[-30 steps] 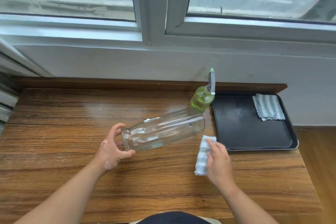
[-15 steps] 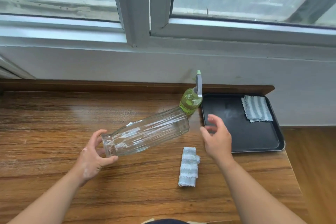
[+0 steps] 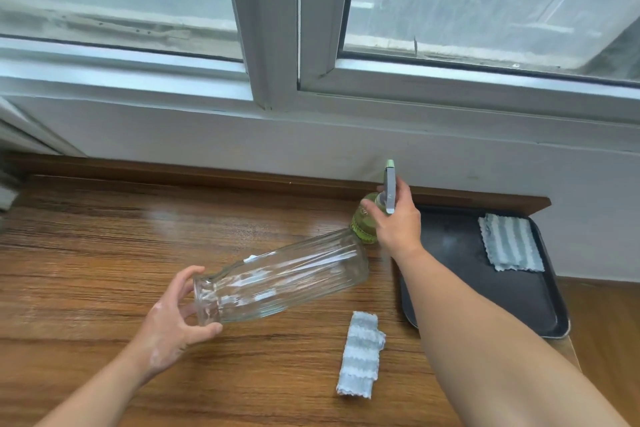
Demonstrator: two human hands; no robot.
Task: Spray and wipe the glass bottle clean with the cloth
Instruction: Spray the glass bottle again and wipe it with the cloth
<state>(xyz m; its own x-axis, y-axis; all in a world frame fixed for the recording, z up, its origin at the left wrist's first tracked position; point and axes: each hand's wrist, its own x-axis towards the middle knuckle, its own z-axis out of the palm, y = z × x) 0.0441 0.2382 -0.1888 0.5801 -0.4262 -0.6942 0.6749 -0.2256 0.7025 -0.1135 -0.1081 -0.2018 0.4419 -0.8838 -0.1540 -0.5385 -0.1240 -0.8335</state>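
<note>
Left hand (image 3: 173, 315): fingers and thumb curled round the mouth end of the glass bottle (image 3: 287, 277), gripping it. Bottle lies nearly level, base pointing away and to the right, toward the right hand (image 3: 394, 222).

Right hand: wrapped round the neck of the green spray bottle (image 3: 362, 224), just under its grey trigger head. Can't tell if the spray bottle is off the surface. From the camera, the glass bottle's base overlaps the spray bottle's lower body; contact not clear.

Cloth (image 3: 360, 354): folded strip, pale blue and white stripes, flat on the worktop (image 3: 104, 253). It sits between the forearms, nearer the person than the right hand, apart from both hands.

Worktop: brown wood grain with a glossy sheen. Right of the right hand is a black tray (image 3: 485, 291), partly under the right forearm, with a second striped cloth (image 3: 510, 243) in its far right corner.

Beyond the hands: white wall, then a grey-framed sliding window (image 3: 277, 28) with grimy panes.

Glass bottle: clear, ribbed lengthwise, bright reflections along the ribs. Small white patch on the upper side near the shoulder; can't tell what it is.
</note>
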